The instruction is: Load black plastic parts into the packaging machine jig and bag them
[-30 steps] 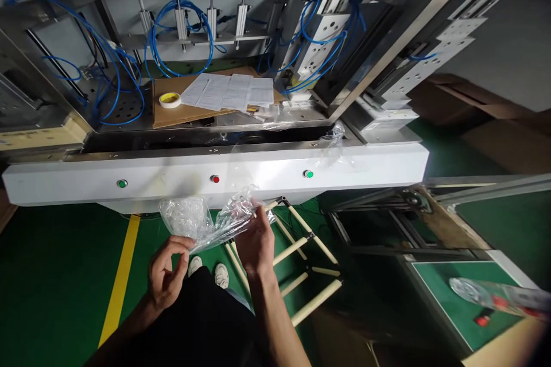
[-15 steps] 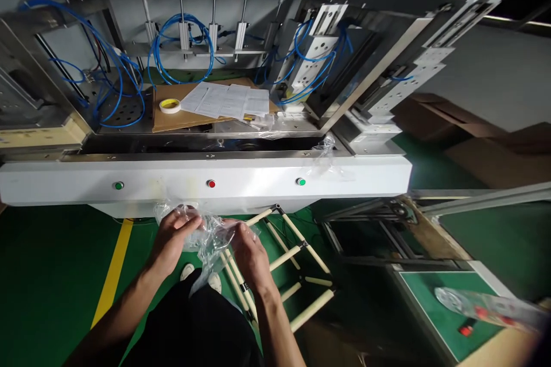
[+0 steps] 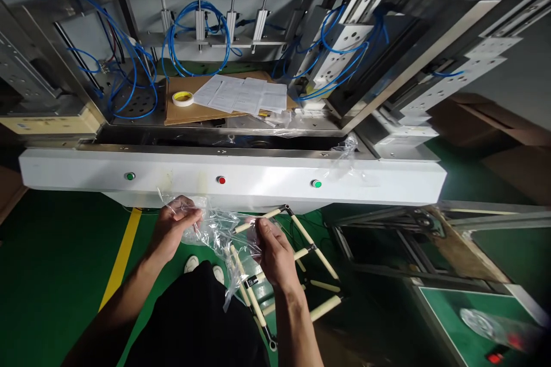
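Observation:
A crumpled clear plastic bag (image 3: 215, 229) stretches between my two hands, in front of the white machine front. My left hand (image 3: 178, 223) pinches its left end between thumb and fingers. At the other side my right hand (image 3: 273, 246) grips the bag, thumb on top. A loose tail of the film hangs down toward my legs. Whether anything is inside the bag, I cannot tell. Below and behind my right hand stands a frame of cream-coloured tubes with black joints (image 3: 316, 252).
Ahead is a machine panel (image 3: 267, 180) with green and red buttons. Papers (image 3: 241, 94) and a tape roll (image 3: 183, 98) lie on cardboard (image 3: 172, 117) behind it. Another clear plastic piece (image 3: 346, 152) hangs over the edge. To the right stands a green-topped table (image 3: 447, 309); cardboard boxes (image 3: 486, 120) are farther back.
My hands have moved apart, the right one going rightward, and the plastic bag is drawn out wider between them. The camera view has shifted slightly.

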Tool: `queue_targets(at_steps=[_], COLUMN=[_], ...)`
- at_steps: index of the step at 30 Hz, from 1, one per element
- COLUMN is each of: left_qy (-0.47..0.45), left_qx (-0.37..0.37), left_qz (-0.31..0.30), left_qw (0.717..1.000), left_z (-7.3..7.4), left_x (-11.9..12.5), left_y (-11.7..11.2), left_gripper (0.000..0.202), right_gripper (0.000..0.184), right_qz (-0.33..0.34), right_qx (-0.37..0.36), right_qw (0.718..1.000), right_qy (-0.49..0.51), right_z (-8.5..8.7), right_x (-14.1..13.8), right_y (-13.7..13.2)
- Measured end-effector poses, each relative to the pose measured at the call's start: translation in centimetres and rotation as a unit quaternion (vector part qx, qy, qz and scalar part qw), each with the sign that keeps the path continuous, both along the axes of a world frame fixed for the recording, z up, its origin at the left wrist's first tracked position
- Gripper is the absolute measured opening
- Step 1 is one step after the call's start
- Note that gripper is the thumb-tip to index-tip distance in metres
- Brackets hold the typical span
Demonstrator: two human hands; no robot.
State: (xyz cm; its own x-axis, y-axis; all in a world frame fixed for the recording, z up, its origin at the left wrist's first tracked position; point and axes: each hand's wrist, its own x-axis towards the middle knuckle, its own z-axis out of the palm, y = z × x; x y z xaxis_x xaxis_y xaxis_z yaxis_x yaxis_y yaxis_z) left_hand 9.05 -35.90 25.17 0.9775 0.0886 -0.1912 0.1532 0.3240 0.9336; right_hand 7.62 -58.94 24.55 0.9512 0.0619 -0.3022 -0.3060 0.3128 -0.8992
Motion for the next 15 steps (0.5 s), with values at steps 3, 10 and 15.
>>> queue_targets(at_steps=[3, 10, 15], left_qy=[0.007, 0.088, 0.004], left_qx=[0.016, 0.038, 0.033], left_qz=[-0.011, -0.058, -0.094], left_qw=[1.0, 0.994, 0.995], left_z=[-0.3, -1.0, 0.5], left_x=[0.2, -1.4, -1.9], left_y=[0.7, 0.0, -3.0], left_gripper=[0.047, 0.066, 0.05], right_gripper=[0.059, 0.044, 0.061], right_qz=[-0.009, -0.103, 0.043], right_qx=[-0.106, -0.487, -0.557], right_qw=[0.991, 0.761, 0.691], right_qy=[-0.087, -0.415, -0.458], right_z=[1.0, 0.8, 0.0], right_x=[-0.6, -2.5, -2.7], right_y=[0.2, 1.2, 3.2])
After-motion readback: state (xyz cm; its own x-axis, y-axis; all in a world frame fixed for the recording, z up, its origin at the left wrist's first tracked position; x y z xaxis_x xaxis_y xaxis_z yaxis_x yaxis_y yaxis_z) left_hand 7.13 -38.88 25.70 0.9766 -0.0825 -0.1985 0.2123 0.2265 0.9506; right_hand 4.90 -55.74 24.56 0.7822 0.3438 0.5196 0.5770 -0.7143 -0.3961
